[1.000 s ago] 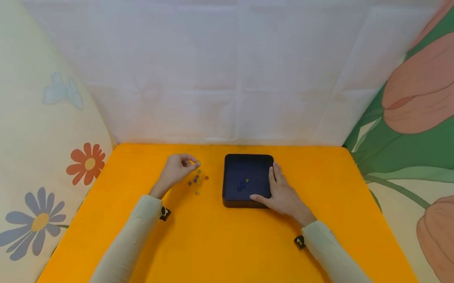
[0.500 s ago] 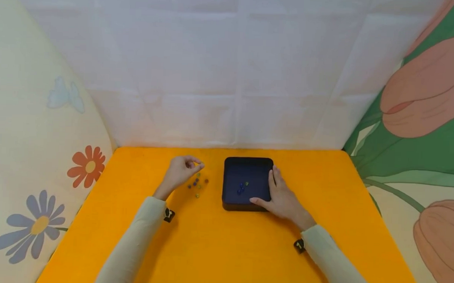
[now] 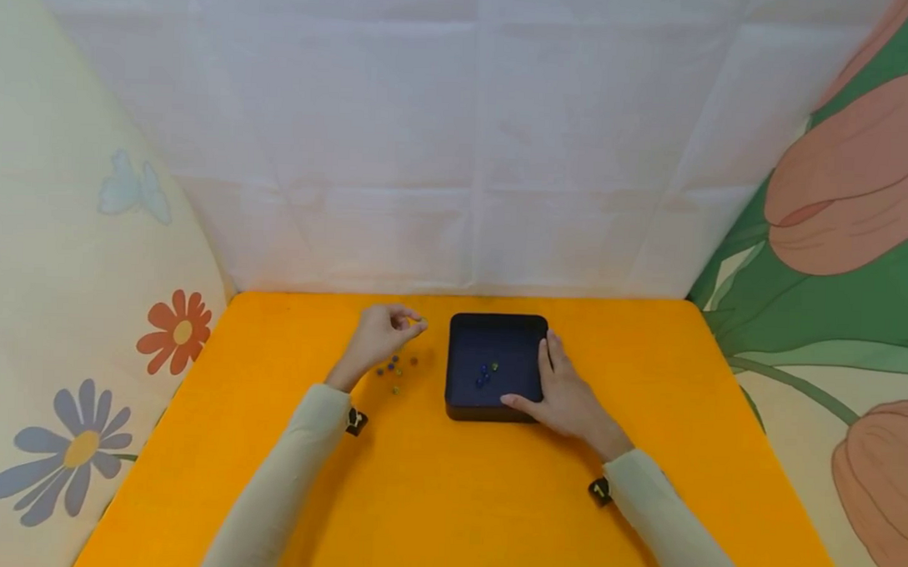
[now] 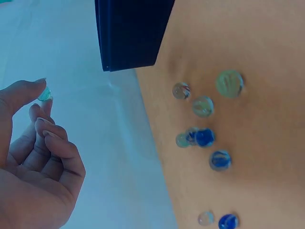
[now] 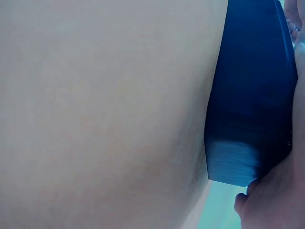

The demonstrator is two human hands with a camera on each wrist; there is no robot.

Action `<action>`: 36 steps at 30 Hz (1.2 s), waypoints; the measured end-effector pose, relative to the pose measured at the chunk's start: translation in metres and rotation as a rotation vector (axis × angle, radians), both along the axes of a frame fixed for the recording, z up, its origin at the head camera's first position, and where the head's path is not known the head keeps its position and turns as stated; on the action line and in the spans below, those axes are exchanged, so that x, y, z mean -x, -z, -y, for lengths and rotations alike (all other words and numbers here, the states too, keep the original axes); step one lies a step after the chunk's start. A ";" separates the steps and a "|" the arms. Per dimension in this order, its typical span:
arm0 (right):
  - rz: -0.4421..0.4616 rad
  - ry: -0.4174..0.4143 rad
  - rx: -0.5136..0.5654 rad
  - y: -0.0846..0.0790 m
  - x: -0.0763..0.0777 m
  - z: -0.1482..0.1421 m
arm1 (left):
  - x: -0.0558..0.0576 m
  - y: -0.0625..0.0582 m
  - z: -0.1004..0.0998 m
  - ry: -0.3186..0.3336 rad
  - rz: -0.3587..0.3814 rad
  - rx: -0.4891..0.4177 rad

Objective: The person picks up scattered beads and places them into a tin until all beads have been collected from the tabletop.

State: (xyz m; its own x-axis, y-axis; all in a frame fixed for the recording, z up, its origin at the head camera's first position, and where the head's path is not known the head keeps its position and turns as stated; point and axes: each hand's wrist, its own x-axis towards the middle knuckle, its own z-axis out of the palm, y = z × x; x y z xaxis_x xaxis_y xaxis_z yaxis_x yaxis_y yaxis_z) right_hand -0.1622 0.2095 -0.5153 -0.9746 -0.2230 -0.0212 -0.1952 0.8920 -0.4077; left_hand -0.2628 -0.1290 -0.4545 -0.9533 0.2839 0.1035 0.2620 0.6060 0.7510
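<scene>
In the head view my left hand (image 3: 380, 339) is held above the table, left of a square black tray (image 3: 468, 412). Its thumb and forefinger pinch a pale green glass marble (image 4: 45, 94), plain in the left wrist view. Below and behind that hand lie several loose marbles (image 3: 393, 367), blue, greenish and clear. My right hand (image 3: 566, 396) holds the tray at its near right corner. The thumb reaches over the near rim while the fingers (image 3: 554, 348) lie along the right wall. Inside the tray are several blue marbles (image 3: 483, 375) and a yellow-green marble (image 3: 494, 367).
An orange cloth covers the table (image 3: 431, 500). A white sheet (image 3: 466, 150) hangs behind its far edge, and flower-printed cloths stand on both sides. Dark number tags (image 3: 600, 491) hang by both sleeve cuffs.
My left hand has moved right toward the tray, carrying the pale green marble away from the loose ones. The right hand and the tray have kept their places.
</scene>
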 end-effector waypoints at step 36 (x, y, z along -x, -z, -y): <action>0.010 0.002 0.003 0.002 0.001 -0.002 | 0.019 0.006 -0.087 0.121 0.046 -0.063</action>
